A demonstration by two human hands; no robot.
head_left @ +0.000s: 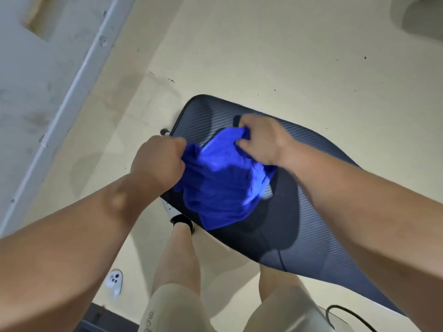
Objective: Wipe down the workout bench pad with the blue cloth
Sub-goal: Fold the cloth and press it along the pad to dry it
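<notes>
Above the near end of the bench pad point(311, 173), you are holding the blue cloth point(223, 178) in both hands. Your left hand point(158, 159) is closed in a fist around the cloth's left edge, knuckles turned up toward you. Your right hand point(261, 137) is pinching the far right corner, fingers curled in on the fabric. The cloth is hanging bunched and rumpled between the two hands, with its lower part draping down onto the dark ribbed surface of the pad; whether the whole cloth is resting on the pad cannot be told from here.

The pad is running from the upper middle of the view down to the lower right, and a thin dark cable point(280, 257) is lying across its near edge. You are standing just beside the pad's left side, with your legs in pale shorts point(172, 305) showing below your arms and one shoe point(179, 218) close under the pad's edge. On the pale floor point(263, 56), a small white device point(114, 281) is lying to the left of your legs, well apart from the pad. A white wall point(36, 68) with a raised strip is slanting along the left of the view.
</notes>
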